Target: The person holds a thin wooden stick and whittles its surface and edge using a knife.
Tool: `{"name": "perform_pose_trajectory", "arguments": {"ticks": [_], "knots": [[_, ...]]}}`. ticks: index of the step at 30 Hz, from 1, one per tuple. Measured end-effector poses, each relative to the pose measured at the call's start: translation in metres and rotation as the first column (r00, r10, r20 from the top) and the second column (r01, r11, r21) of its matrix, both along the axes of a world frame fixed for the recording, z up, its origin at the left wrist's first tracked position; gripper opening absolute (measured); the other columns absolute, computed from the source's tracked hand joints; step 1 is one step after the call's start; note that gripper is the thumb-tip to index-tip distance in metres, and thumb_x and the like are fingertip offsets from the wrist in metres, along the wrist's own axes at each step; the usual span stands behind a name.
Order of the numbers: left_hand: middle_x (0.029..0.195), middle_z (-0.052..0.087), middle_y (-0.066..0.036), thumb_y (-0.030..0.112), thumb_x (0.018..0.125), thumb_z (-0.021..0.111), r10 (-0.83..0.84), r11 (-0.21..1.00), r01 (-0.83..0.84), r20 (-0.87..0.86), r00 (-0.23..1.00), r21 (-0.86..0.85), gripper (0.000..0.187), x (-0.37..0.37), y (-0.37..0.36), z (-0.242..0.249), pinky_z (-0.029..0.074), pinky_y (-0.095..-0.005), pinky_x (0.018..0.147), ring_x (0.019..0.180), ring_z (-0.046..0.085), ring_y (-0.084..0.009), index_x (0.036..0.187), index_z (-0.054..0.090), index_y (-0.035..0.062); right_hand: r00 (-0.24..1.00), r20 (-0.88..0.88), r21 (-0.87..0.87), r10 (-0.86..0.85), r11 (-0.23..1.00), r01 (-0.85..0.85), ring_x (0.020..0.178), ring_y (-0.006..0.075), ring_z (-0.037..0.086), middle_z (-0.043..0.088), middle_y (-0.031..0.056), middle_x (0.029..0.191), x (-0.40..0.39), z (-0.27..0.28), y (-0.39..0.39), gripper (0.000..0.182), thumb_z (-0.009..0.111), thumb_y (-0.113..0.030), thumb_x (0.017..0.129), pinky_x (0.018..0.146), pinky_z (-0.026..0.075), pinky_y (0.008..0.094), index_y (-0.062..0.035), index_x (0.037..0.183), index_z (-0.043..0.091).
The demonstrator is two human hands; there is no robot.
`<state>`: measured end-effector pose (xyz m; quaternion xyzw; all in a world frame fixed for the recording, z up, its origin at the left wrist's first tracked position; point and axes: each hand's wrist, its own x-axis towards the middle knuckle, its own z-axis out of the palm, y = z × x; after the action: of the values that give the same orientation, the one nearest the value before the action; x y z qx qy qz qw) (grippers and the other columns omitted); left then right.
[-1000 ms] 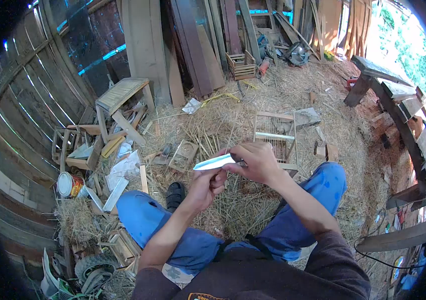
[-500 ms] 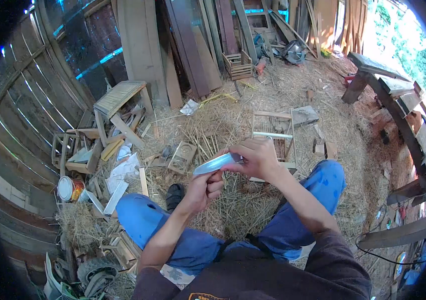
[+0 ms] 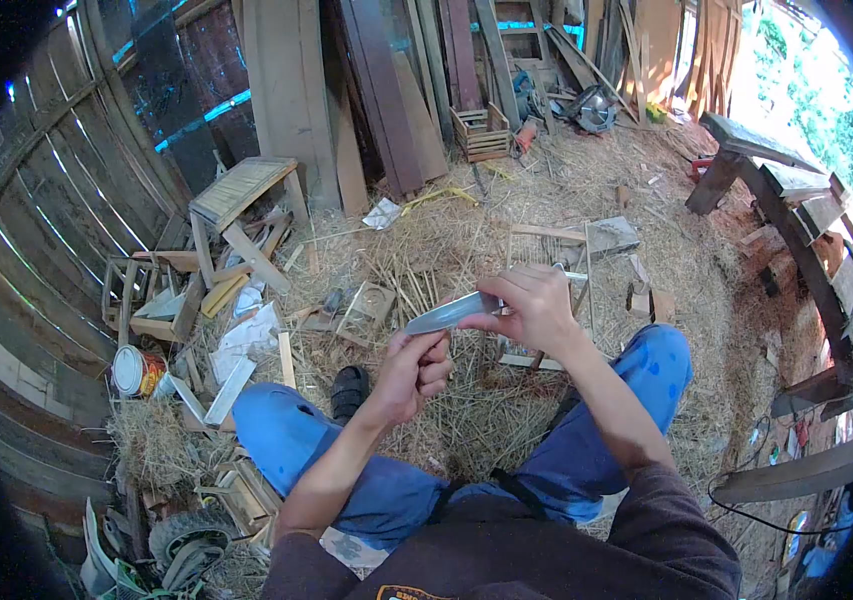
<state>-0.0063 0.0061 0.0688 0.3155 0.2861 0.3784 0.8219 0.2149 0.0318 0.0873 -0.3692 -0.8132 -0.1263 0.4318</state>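
In front of my knees, both hands are raised around a shiny, silvery, curved strip (image 3: 442, 316); its exact kind I cannot make out. My right hand (image 3: 534, 312) pinches the strip's right end between thumb and fingers, its back facing up. My left hand (image 3: 412, 376) is closed with curled fingers, thumb and forefinger at the strip's lower left end. The strip slants upward to the right. Below and behind my right hand, a slatted wooden frame (image 3: 546, 231) lies on the straw, partly hidden by that hand.
A small wooden stool (image 3: 244, 190) stands at left among scrap wood. A paint can (image 3: 140, 371) lies near the plank wall. Toward the back are a slatted crate (image 3: 481, 132), a circular saw (image 3: 592, 108) and leaning boards (image 3: 291, 100). A heavy wooden bench (image 3: 814, 230) is at right.
The strip and my right hand have shifted slightly right, and the strip tilts more steeply. My left hand stays close to the strip's left end, a little farther right.
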Motion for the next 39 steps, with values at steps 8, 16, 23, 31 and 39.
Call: {"name": "perform_pose_trajectory", "arguments": {"ticks": [8, 16, 23, 31, 39], "knots": [[0.068, 0.034, 0.006, 0.018, 0.106, 0.049, 0.043, 0.999, -0.043, -0.017, 0.999, 0.002, 0.013, 0.002, -0.002, 0.005, 0.019, -0.0211, 0.038, 0.048, 0.028, -0.0025, 0.094, 0.049, 0.0123, 0.999, 0.015, 0.054, -0.040, 0.998, 0.040, 0.060, 0.0210, 0.064, 0.065, 0.0021, 0.069, 0.005, 0.004, -0.001, 0.047, 0.086, -0.047, 0.065, 0.055, 0.047, 0.0340, -0.0098, 0.087, 0.070], [0.069, 0.027, 0.006, 0.016, 0.105, 0.044, -0.138, 0.983, 0.150, -0.106, 0.985, 0.110, 0.052, -0.004, -0.014, -0.004, 0.020, -0.0208, 0.040, 0.048, 0.024, -0.0040, 0.156, 0.034, 0.0141, 0.876, -0.297, -0.151, -0.380, 0.924, 0.350, 0.061, 0.0228, 0.067, 0.067, 0.0088, 0.070, 0.044, 0.019, 0.014, 0.037, 0.081, -0.043, 0.081, 0.056, 0.049, 0.0344, -0.0087, 0.092, 0.072], [0.067, 0.026, 0.007, 0.018, 0.108, 0.043, 0.084, 0.985, -0.072, -0.066, 0.994, 0.157, 0.050, -0.007, -0.015, -0.012, 0.023, -0.0203, 0.041, 0.049, 0.024, -0.0035, 0.156, 0.035, 0.0129, 0.870, -0.277, -0.177, -0.409, 0.911, 0.372, 0.060, 0.0243, 0.067, 0.069, 0.0092, 0.071, 0.033, 0.008, -0.002, 0.035, 0.082, -0.040, 0.081, 0.055, 0.050, 0.0362, -0.0087, 0.094, 0.071], [0.065, 0.035, 0.005, 0.023, 0.108, 0.050, 0.209, 0.957, -0.172, -0.139, 0.968, 0.235, 0.038, -0.001, -0.012, -0.027, 0.027, -0.0204, 0.040, 0.047, 0.029, -0.0029, 0.143, 0.051, 0.0107, 0.991, -0.120, -0.098, -0.059, 0.994, 0.047, 0.062, 0.0230, 0.068, 0.068, 0.0067, 0.073, -0.009, -0.007, -0.008, 0.039, 0.087, -0.036, 0.072, 0.056, 0.051, 0.0341, -0.0068, 0.092, 0.068], [0.075, 0.058, 0.000, 0.024, 0.106, 0.055, 0.217, 0.906, -0.135, -0.167, 0.962, 0.400, 0.024, 0.008, -0.007, -0.045, 0.034, -0.0218, 0.044, 0.054, 0.042, -0.0035, 0.116, 0.065, 0.0049, 0.997, -0.075, -0.070, 0.030, 0.997, -0.035, 0.062, 0.0230, 0.067, 0.067, 0.0044, 0.072, -0.023, -0.021, -0.008, 0.041, 0.084, -0.044, 0.074, 0.055, 0.050, 0.0341, -0.0098, 0.087, 0.066]]}}
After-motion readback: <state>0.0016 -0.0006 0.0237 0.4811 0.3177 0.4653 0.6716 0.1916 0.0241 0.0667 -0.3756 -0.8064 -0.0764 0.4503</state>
